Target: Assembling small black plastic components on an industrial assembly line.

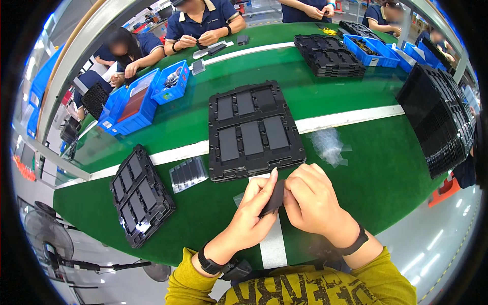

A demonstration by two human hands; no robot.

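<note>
My left hand [252, 211] grips a flat, dark rectangular panel [274, 197], thumb along its edge, holding it tilted above the near side of the table. Against the panel's right edge, my right hand [312, 198] is closed with curled fingers; whatever it pinches is hidden. Just beyond both hands lies a stack of black moulded trays [215, 147], its top pockets filled with several grey rectangular panels [252, 136]. Another black tray [163, 207] with similar panels lies to the left. Between the trays is a clear sheet with dark strips [188, 174].
Crumpled clear film [329, 146] lies right of the middle trays. A tall stack of black trays [432, 119] stands at the right edge, another tray stack [330, 55] farther back. Blue bins [137, 122] line the far left. Co-workers [203, 25] sit across the green table [356, 203].
</note>
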